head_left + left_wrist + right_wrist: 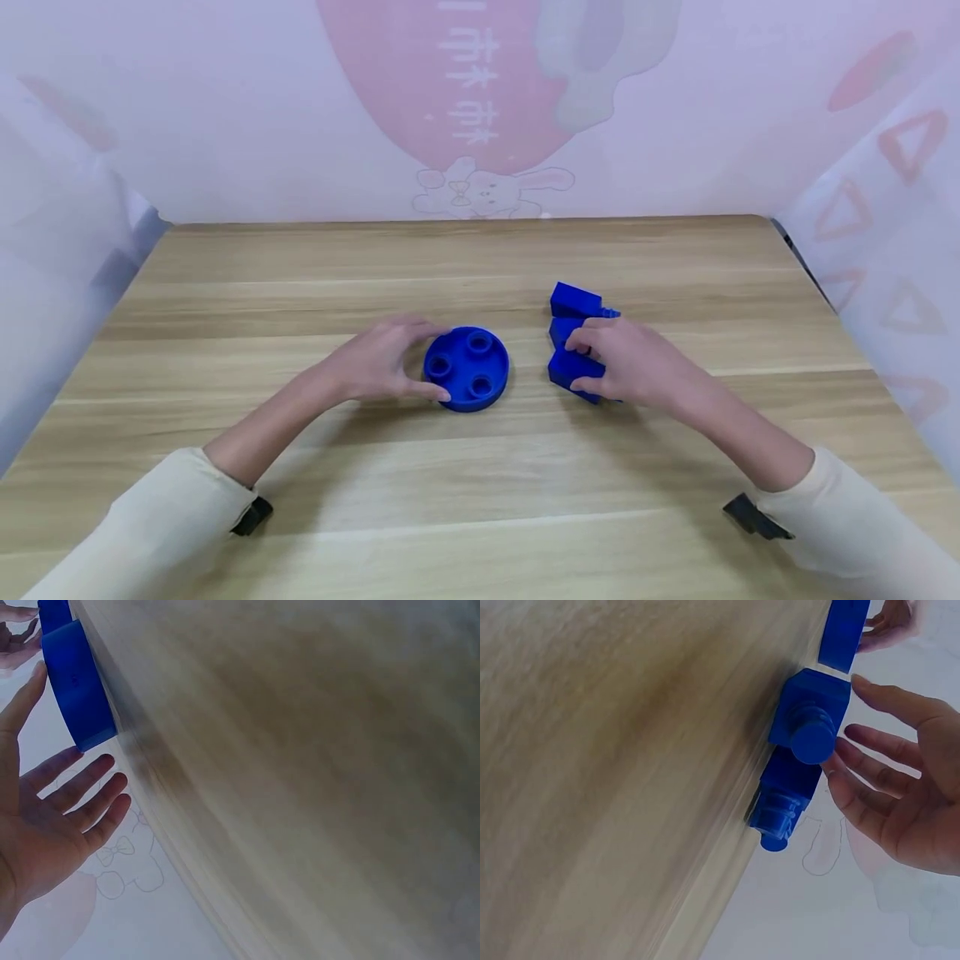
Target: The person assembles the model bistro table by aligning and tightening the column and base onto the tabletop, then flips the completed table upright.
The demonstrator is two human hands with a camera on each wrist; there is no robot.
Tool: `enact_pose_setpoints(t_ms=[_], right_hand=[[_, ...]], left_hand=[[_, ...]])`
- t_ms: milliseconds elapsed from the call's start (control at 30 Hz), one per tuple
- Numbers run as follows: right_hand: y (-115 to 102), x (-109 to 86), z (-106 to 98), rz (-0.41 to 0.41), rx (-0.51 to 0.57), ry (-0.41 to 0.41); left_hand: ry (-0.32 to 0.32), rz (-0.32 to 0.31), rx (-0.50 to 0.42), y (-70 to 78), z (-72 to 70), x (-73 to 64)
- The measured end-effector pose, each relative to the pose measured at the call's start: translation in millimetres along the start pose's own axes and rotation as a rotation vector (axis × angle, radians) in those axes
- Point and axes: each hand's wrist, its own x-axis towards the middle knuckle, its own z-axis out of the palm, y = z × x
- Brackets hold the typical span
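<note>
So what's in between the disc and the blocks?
Only bare table in the gap between the disc and the blocks. The head view shows it.

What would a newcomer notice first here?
Probably the bright blue round dish near the middle of the wooden table, the left hand at its rim. Next, the blue blocks to its right, the right hand at them. Then the big pink shape on the backdrop behind.

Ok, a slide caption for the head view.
Left hand at a round blue piece, right hand at angular blue blocks, on a wood-grain tabletop.
</note>
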Motion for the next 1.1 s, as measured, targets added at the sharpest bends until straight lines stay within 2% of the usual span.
enact_pose_setpoints(t_ms=[200,367,500,633,833,967,1100], right_hand=[[-3,2.1,1,0.034,-0.032,-0.011],[-4,5.8,0,0.050,-0.003,-0.020],[-4,8.1,-3,0.057,0.028,-0.026],[-4,10.3,-9,0.043,0.102,-0.002],[-2,18.2,-19,-0.044,0.251,0.072],[-1,26.3,-20,-0.092,0.334,0.110],[-2,34.3,-19,-0.103,0.406,0.131]], left_hand=[[-0.010,-0.020,0.007,1.9,-1.4,-0.3],[-0.020,-0.028,0.018,3.1,-1.9,0.8],[-0.016,-0.005,0.008,4.6,-2.6,2.9],[-0.024,0.004,-0.008,4.8,-2.9,5.2],[-0.039,-0.003,-0.027,5.0,-4.0,7.1],[-0.034,0.000,-0.035,5.3,-4.0,6.9],[-0.030,0.004,-0.034,5.0,-3.7,6.6]])
